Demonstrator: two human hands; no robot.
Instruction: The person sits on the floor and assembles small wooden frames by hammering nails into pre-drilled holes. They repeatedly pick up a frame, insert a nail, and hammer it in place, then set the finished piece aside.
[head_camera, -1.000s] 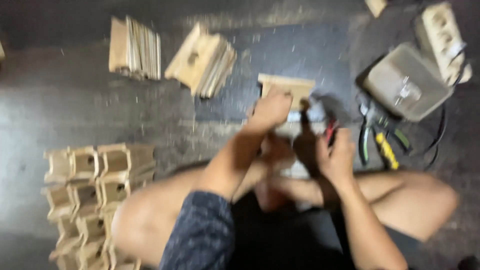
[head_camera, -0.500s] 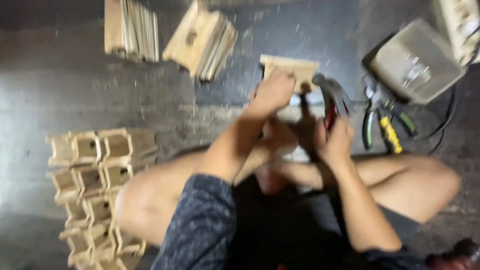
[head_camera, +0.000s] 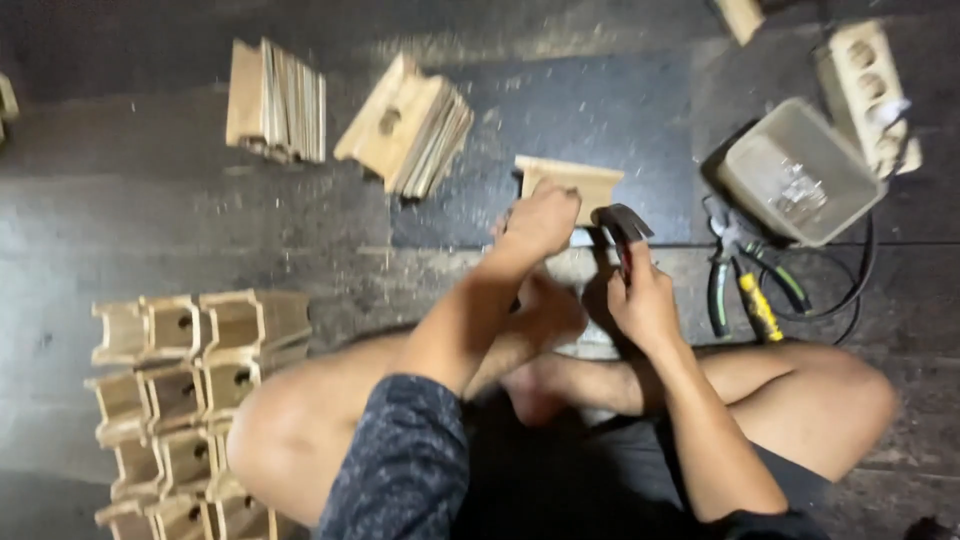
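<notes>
Presently, left hand (head_camera: 540, 215) clenched on wood piece (head_camera: 570, 182) at 12 o'clock; right hand (head_camera: 645, 300) grasping hammer (head_camera: 622, 225); pliers (head_camera: 740, 290) at 3 o'clock.

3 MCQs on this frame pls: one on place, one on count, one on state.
1. Where is the clear plastic tub?
A. upper right
B. lower left
C. on the knee

2. How many fanned stacks of flat wooden pieces lie at the top?
A. two
B. five
C. none

3. What does the right hand hold?
A. nothing
B. a hammer
C. the pliers

Key: A, the tub sits up right beside the pliers; A, two stacks show; B, the fingers wrap the hammer's handle while the left hand steadies a wooden piece.
</notes>
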